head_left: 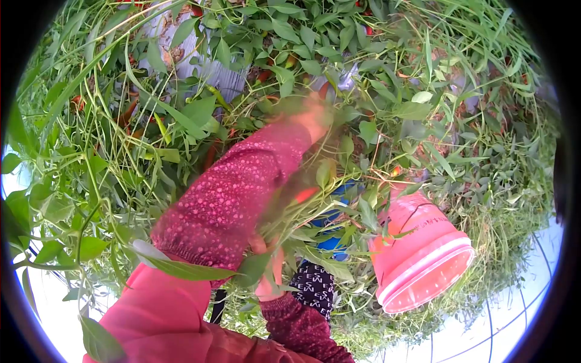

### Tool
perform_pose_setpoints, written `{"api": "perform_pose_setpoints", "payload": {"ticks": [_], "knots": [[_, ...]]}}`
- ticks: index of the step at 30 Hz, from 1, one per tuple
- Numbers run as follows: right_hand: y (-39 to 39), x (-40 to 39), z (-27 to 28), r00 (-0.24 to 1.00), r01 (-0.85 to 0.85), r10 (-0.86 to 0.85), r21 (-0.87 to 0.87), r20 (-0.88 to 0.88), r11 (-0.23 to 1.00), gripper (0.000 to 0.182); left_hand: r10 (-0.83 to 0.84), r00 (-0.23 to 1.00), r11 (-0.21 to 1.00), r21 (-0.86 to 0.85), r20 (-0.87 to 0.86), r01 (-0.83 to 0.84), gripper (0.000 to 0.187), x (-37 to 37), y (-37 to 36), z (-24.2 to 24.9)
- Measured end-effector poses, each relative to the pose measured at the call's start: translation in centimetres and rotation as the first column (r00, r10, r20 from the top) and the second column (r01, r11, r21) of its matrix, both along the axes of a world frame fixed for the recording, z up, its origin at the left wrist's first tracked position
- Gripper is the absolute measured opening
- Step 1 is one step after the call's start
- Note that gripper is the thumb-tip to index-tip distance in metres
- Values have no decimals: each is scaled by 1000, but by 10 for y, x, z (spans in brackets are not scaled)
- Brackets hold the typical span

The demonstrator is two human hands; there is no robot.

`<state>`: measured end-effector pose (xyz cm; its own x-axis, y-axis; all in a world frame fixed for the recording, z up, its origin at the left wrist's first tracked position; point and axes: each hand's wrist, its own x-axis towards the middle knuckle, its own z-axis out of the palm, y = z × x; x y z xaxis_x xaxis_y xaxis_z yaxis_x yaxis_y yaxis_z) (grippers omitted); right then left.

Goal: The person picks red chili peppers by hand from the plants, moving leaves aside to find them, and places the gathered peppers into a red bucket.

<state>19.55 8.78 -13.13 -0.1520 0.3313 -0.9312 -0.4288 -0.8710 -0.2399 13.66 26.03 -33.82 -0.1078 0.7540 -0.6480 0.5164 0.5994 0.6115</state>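
My left hand (pixel 313 118) reaches up into the pepper plants in a maroon dotted sleeve. It is smeared by motion and partly behind leaves, so its fingers cannot be made out. A red chili pepper (pixel 324 91) shows just past its fingertips. Lower down, close to my body, my right hand (pixel 270 273) has its fingers curled around leafy pepper stems (pixel 296 227). Leaves cover part of that hand. Another red chili pepper (pixel 306 195) hangs among the foliage between the two hands.
A pink bucket (pixel 411 227) stands among the plants at right, its rim toward the lower right. Beside it are a blue boot (pixel 333 233) and patterned trousers (pixel 313 284). Greyish ground film (pixel 221 75) shows through the foliage. A large leaf (pixel 187 269) crosses the near view.
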Motion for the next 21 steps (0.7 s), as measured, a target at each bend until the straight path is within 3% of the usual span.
{"api": "perform_pose_setpoints", "payload": {"ticks": [4, 6, 7, 9, 10, 12, 13, 14, 15, 17, 20, 21], "knots": [[-2, -5, -3, 994, 14, -1, -119, 105, 993, 31, -409, 879, 870, 184, -246, 457, 39, -29, 3, 20], [-13, -1, -10, 998, 55, -52, -153, 25, 987, 31, -194, 956, 980, -1, 219, 199, 33, -51, 17, 20], [-5, 0, -5, 996, 84, -77, -300, 36, 950, 30, -110, 935, 987, -75, 337, 143, 32, -64, 25, 24], [-14, 6, -12, 1000, 21, -18, -234, 12, 972, 31, 156, 848, 966, -259, 507, -23, 28, -76, 36, 37], [-18, 6, -14, 999, -46, 47, -166, 0, 985, 32, 151, 851, 966, -258, 503, -19, 28, -78, 38, 37], [-26, 3, -18, 998, 51, -45, -221, 34, 974, 31, 193, 792, 958, -287, 580, -23, 27, -85, 46, 33], [-32, 5, -24, 999, 43, -41, -203, 14, 978, 30, 197, 675, 955, -295, 711, 32, 27, -89, 48, 26], [-37, 7, -29, 999, 36, -38, -186, -3, 982, 30, 195, 676, 955, -296, 711, 35, 27, -91, 48, 19], [-37, 7, -26, 999, 39, -41, -188, -2, 981, 30, 179, 759, 943, -329, 626, 48, 25, -92, 51, 26], [-33, 7, -21, 987, 150, -160, -254, -19, 955, 29, 157, 831, 930, -364, 534, 58, 24, -90, 50, 35], [-49, 15, -32, 959, 211, -254, -279, -125, 937, 30, 230, 603, 941, -333, 764, 64, 22, -86, 38, 25], [-42, 13, -25, 959, 211, -254, -278, -126, 937, 30, 268, 643, 915, -398, 717, 62, 26, -83, 35, 25]]}}
